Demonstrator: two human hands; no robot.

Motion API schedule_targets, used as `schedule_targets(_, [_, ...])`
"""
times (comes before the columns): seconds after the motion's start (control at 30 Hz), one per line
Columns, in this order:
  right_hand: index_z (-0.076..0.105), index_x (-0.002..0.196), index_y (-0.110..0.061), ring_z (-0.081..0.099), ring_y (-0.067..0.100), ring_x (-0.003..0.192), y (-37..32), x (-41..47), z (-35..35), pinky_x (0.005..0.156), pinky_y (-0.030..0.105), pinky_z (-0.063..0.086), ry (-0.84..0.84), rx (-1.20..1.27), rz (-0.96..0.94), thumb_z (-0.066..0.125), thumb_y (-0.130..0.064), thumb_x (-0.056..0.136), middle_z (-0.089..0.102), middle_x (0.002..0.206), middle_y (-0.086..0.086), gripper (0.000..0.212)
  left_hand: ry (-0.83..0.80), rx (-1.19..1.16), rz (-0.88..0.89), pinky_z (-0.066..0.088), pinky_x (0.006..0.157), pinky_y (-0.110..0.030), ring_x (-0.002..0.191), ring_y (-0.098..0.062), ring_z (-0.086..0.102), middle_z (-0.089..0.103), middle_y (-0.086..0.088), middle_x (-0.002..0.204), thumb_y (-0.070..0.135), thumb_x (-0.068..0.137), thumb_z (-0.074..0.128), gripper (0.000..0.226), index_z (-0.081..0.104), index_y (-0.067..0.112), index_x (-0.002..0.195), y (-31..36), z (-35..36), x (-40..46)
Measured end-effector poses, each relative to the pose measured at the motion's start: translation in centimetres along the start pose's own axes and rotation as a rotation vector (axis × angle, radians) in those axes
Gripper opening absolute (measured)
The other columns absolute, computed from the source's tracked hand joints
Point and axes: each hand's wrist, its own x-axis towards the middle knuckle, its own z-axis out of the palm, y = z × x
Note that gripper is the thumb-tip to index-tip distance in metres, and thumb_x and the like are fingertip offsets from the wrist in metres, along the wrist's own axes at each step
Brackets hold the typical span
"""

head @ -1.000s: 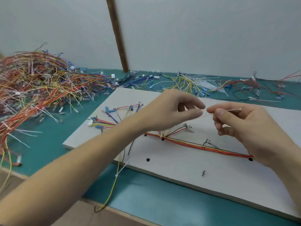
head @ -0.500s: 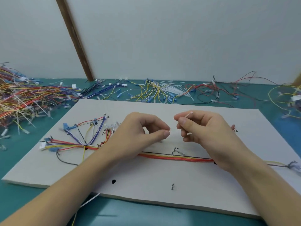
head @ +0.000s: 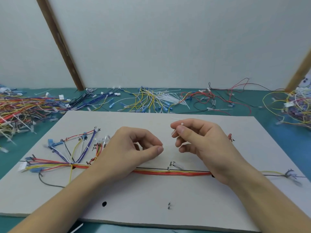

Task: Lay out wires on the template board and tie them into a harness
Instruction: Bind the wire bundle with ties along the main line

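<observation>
White template board (head: pixel 151 195) flat on a teal table (head: pixel 272 148), both hands above it. Right hand (head: pixel 202 145) raised over the middle of the board, thumb and forefinger pinching a small white cable tie (head: pixel 176 131); the tie's head poking up past the fingertips, its short visible length slanting down to the left, other fingers curled beneath. Left hand (head: pixel 133 153) lower and just to the left, thumb and forefinger tips pressed together, remaining fingers curled; whether anything sits in that pinch cannot be told, too thin or hidden. Hands near each other, not touching.

Wire harness (head: pixel 176 173) lying along a black drawn line across the board: red, orange and yellow strands bunched in a straight run from under the left wrist to under the right wrist. At the left end, fanning out into blue, purple, white, red and yellow branches (head: pixel 74 147) with blue terminals and a white connector (head: pixel 22 166) near the board's left edge. At the right end, a thin grey and yellow tail reaching a small knot of strands (head: pixel 290 174) by the right edge. Black dot (head: pixel 104 203) and a small metal pin (head: pixel 169 205) on the near part of the board.

Behind the board: heap of mixed loose wires (head: pixel 21 111) at left, bundle of white cable ties (head: pixel 170 98) among yellow wires at centre, red and black wires (head: pixel 223 98) to the right, another tangle (head: pixel 292 105) at far right. Two brown wooden strips, one at left (head: pixel 58 42), leaning on the pale wall.
</observation>
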Motion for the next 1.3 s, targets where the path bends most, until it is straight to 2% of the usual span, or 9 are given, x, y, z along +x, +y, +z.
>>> schedule_targets(0.13, [0.081, 0.098, -0.018, 0.067, 0.015, 0.076, -0.1, -0.1, 0.1, 0.069, 0.027, 0.057, 0.004, -0.013, -0.012, 0.067, -0.017, 0.098, 0.076, 0.09, 0.006, 0.014, -0.018, -0.025, -0.017, 0.038, 0.051, -0.015, 0.052, -0.002, 0.049, 0.072, 0.006, 0.069, 0.043, 0.078, 0.08, 0.011, 0.08, 0.035, 0.085, 0.1, 0.1, -0.1])
schedule_targets(0.27, [0.081, 0.096, -0.012, 0.069, 0.015, 0.072, -0.1, -0.2, 0.3, 0.07, 0.027, 0.059, 0.013, -0.025, -0.019, 0.07, -0.012, 0.095, 0.078, 0.089, 0.01, 0.011, -0.051, -0.012, -0.028, 0.037, 0.052, -0.022, 0.052, -0.009, 0.046, 0.073, 0.006, 0.067, 0.045, 0.077, 0.081, 0.014, 0.081, 0.034, 0.085, 0.4, 0.3, -0.3])
schedule_targets(0.37, [0.079, 0.095, -0.012, 0.072, 0.014, 0.07, 0.0, -0.1, 0.7, 0.069, 0.025, 0.06, 0.047, -0.142, -0.097, 0.07, -0.003, 0.094, 0.078, 0.083, 0.008, 0.012, -0.065, 0.043, 0.016, 0.034, 0.05, -0.006, 0.047, 0.004, 0.05, 0.075, 0.008, 0.067, 0.03, 0.084, 0.083, 0.005, 0.081, 0.03, 0.08, 0.7, 0.5, -0.2])
schedule_targets(0.47, [0.079, 0.093, -0.015, 0.075, 0.016, 0.072, 0.2, 0.1, 0.7, 0.072, 0.028, 0.062, 0.133, -0.323, -0.212, 0.071, -0.004, 0.092, 0.078, 0.08, 0.004, 0.015, -0.023, 0.102, 0.04, 0.031, 0.048, -0.003, 0.045, 0.004, 0.05, 0.071, 0.014, 0.064, 0.025, 0.085, 0.083, 0.006, 0.081, 0.029, 0.08, 0.8, 0.5, -0.3])
schedule_targets(0.53, [0.08, 0.093, -0.016, 0.075, 0.015, 0.073, 0.4, 0.3, 0.7, 0.073, 0.029, 0.062, 0.125, -0.394, -0.228, 0.071, -0.004, 0.092, 0.077, 0.079, 0.003, 0.015, -0.039, 0.171, 0.073, 0.034, 0.053, -0.004, 0.055, 0.003, 0.055, 0.068, 0.018, 0.067, 0.023, 0.084, 0.083, 0.007, 0.08, 0.03, 0.085, 0.8, 0.2, -0.4])
schedule_targets(0.63, [0.08, 0.094, -0.015, 0.075, 0.011, 0.072, 0.8, 0.2, 1.2, 0.075, 0.03, 0.061, 0.071, -0.488, -0.23, 0.071, -0.004, 0.092, 0.076, 0.079, 0.0, 0.014, -0.22, 0.379, 0.124, 0.042, 0.071, -0.013, 0.09, -0.005, 0.063, 0.072, 0.021, 0.081, 0.033, 0.081, 0.084, 0.012, 0.077, 0.035, 0.091, 1.0, -0.4, -0.6])
schedule_targets(0.77, [0.08, 0.093, -0.014, 0.075, 0.01, 0.07, 1.1, 0.2, 1.4, 0.072, 0.033, 0.063, 0.067, -0.493, -0.23, 0.07, -0.003, 0.092, 0.076, 0.078, 0.001, 0.015, -0.298, 0.403, 0.11, 0.048, 0.083, -0.029, 0.096, -0.006, 0.062, 0.071, 0.021, 0.083, 0.031, 0.077, 0.086, 0.017, 0.077, 0.035, 0.09, 1.3, -0.7, -0.7])
schedule_targets(1.1, [0.082, 0.092, -0.017, 0.074, 0.004, 0.075, 1.1, 0.2, 1.5, 0.077, 0.027, 0.059, 0.061, -0.631, -0.308, 0.073, -0.001, 0.089, 0.077, 0.081, -0.007, 0.018, -0.272, 0.411, 0.118, 0.046, 0.079, -0.024, 0.09, -0.005, 0.062, 0.071, 0.018, 0.078, 0.023, 0.078, 0.084, 0.014, 0.077, 0.032, 0.086, 1.5, -0.5, -0.9])
schedule_targets(1.3, [0.083, 0.091, -0.019, 0.071, 0.006, 0.073, 1.1, 0.0, 1.3, 0.069, 0.017, 0.054, -0.072, -0.714, -0.32, 0.074, 0.001, 0.086, 0.075, 0.078, -0.01, 0.022, -0.257, 0.406, 0.127, 0.039, 0.07, -0.008, 0.087, -0.001, 0.061, 0.071, 0.019, 0.077, 0.022, 0.077, 0.085, 0.016, 0.077, 0.033, 0.086, 1.3, -0.4, -0.9])
